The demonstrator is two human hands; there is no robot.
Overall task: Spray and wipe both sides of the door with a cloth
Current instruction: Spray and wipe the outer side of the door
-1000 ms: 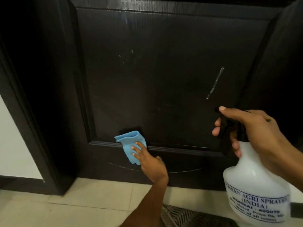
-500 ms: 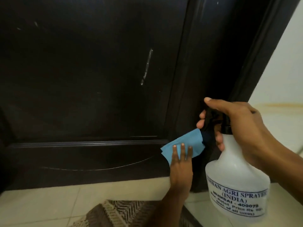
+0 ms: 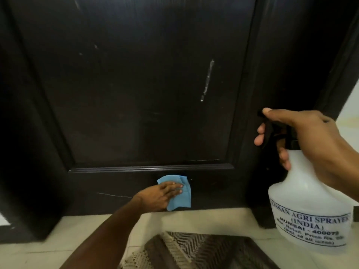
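Note:
The dark panelled door point(image 3: 136, 94) fills most of the view, with a pale streak on its panel. My left hand point(image 3: 161, 195) presses a folded blue cloth point(image 3: 180, 197) flat against the door's bottom rail, fingers straight. To the right, my right hand point(image 3: 303, 136) grips the black trigger head of a white spray bottle point(image 3: 307, 206), held upright in front of the door's right edge, with fingers curled round the trigger.
A dark door frame point(image 3: 334, 84) runs up the right side. Pale floor tiles point(image 3: 213, 222) lie below the door. A brown zigzag doormat point(image 3: 194, 251) sits on the tiles near the bottom centre. A white wall point(image 3: 351, 105) shows at the far right.
My left hand has slid the cloth leftward along the bottom rail, from the door's right corner toward the middle. The bottle stays held at the right.

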